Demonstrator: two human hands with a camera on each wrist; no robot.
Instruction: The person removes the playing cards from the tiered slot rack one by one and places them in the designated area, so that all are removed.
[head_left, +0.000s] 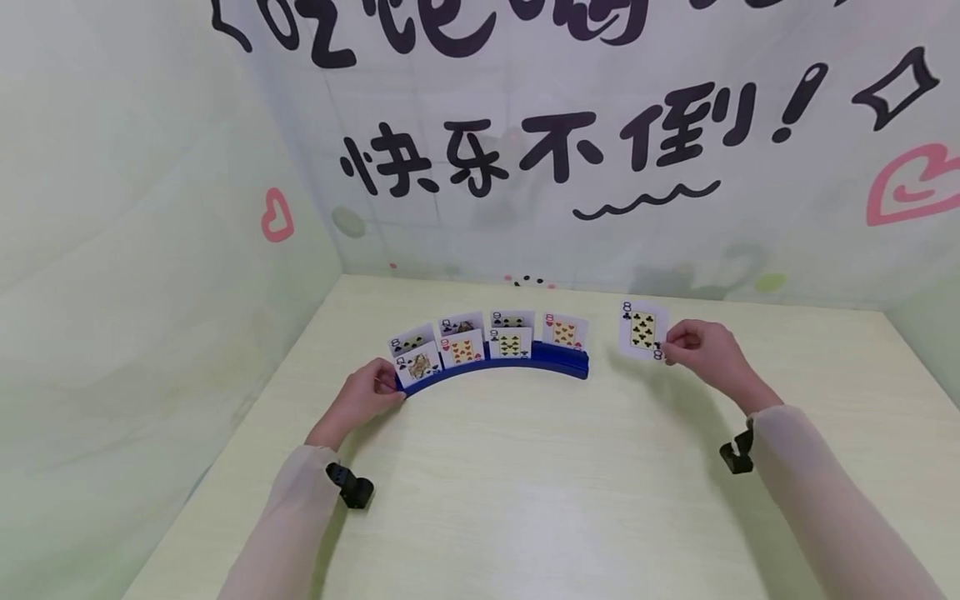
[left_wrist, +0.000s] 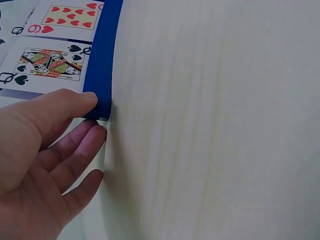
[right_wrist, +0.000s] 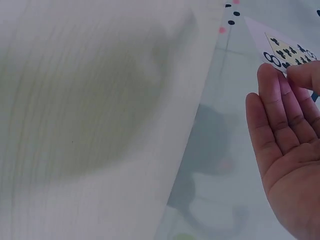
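A curved blue card holder (head_left: 564,360) stands on the table, bearing two rows of playing cards. In its front row are a queen of spades (left_wrist: 50,64), a nine of hearts (left_wrist: 69,19) and a black-suited card (head_left: 511,343). A red heart card (head_left: 565,332) stands at the right end. My left hand (head_left: 367,392) grips the holder's left end, its thumb over the blue edge and other fingers at the end. Off to the right, my right hand (head_left: 703,348) pinches an eight of clubs (head_left: 642,330) by its lower right corner, face toward me, raised above the table.
The pale wooden table (head_left: 517,492) meets a printed cloth backdrop (head_left: 480,233) behind the holder. Another cloth wall (head_left: 150,317) borders the left side. Each wrist carries a small black camera, one on the left (head_left: 351,486) and one on the right (head_left: 738,454).
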